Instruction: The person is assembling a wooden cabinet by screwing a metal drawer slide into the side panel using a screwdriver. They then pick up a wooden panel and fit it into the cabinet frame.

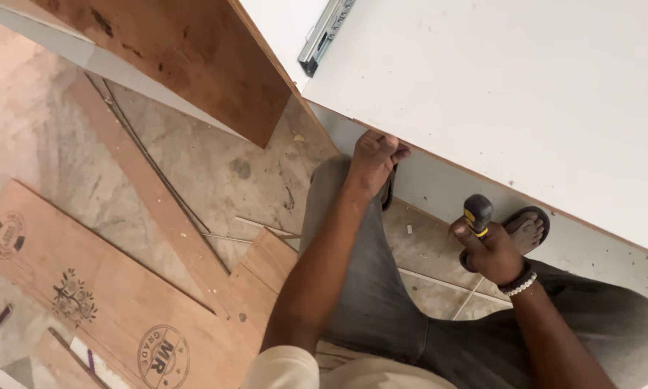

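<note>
Cream shirt hem [302, 367] and grey trousers [381, 288] filled the 6 o'clock edge. Left hand [373, 162] reached to 12 o'clock, fingers curled over the lower edge of a smooth white laminated board [525, 94], gripping it. Right hand [491, 252], beaded bracelet at the wrist, was clenched round a black-and-yellow tool handle [477, 214] at 3 o'clock, just below the board. Metal drawer slide [324, 32] sat at 12. Stamped reddish plywood sheet [101, 302] lay on rough concrete floor [216, 166] at 8.

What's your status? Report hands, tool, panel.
Left hand grips the white laminated panel by its lower edge. Right hand shut on black-and-yellow tool handle. Nothing between tool and panel.
</note>
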